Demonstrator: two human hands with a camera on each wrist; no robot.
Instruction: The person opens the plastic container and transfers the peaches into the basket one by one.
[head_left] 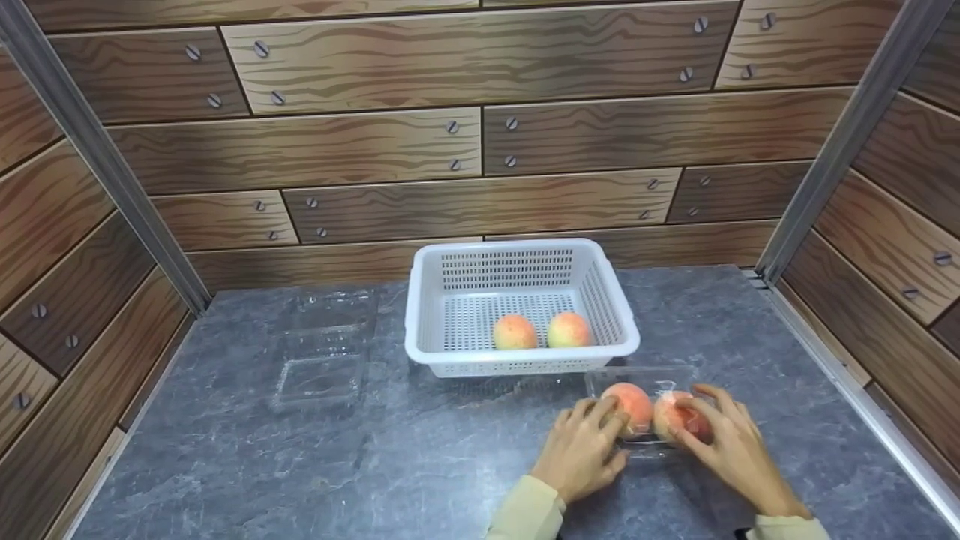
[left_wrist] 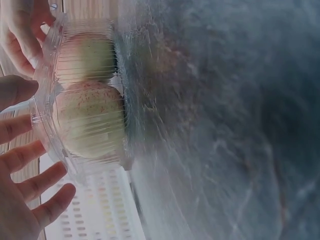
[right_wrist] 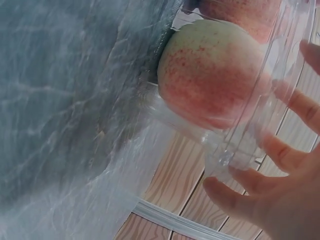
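Two red-and-yellow peaches, the left one [head_left: 632,405] and the right one [head_left: 669,421], sit side by side inside a clear plastic clamshell box [head_left: 649,374] on the table. My left hand [head_left: 579,448] is at the box's left side, fingers spread along the rim of its lid [left_wrist: 45,105]. On the right side, my right hand [head_left: 731,446] lays its fingertips on the lid's edge, thumb toward the front. Neither hand curls round the box. Both wrist views show a peach [right_wrist: 215,75] through the ribbed clear wall.
A white perforated basket [head_left: 525,363] stands behind the box, holding two more peaches [head_left: 541,330] near its front wall. Clear plastic containers [head_left: 319,379] lie at the table's back left. Wood-patterned walls [head_left: 480,67] enclose the grey marbled table [head_left: 262,465].
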